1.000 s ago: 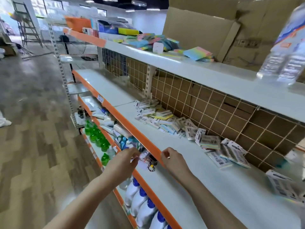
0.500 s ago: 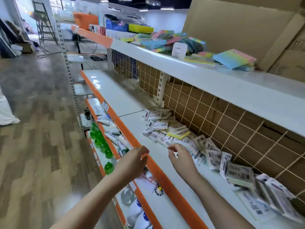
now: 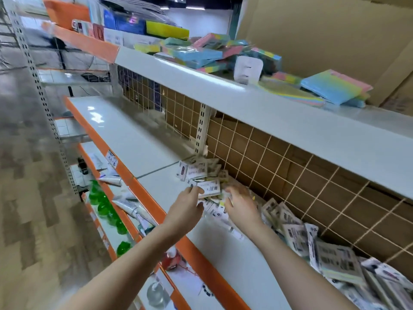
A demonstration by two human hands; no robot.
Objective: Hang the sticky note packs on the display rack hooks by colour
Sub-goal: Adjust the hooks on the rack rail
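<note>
We're pinching a sticky note pack (image 3: 209, 188) with left hand (image 3: 185, 209) at the middle shelf (image 3: 234, 253) pile; right hand (image 3: 240, 203) is blurring, grip unclear. It's looking light, stiff, film-slick: we're favouring edge holds.

Showing two hands, left (image 3: 186, 210) and right (image 3: 240, 206); three shelves (image 3: 138, 139); green bottles (image 3: 105, 206), about seven; small packs (image 3: 201, 173) heaped, count unclear.
</note>
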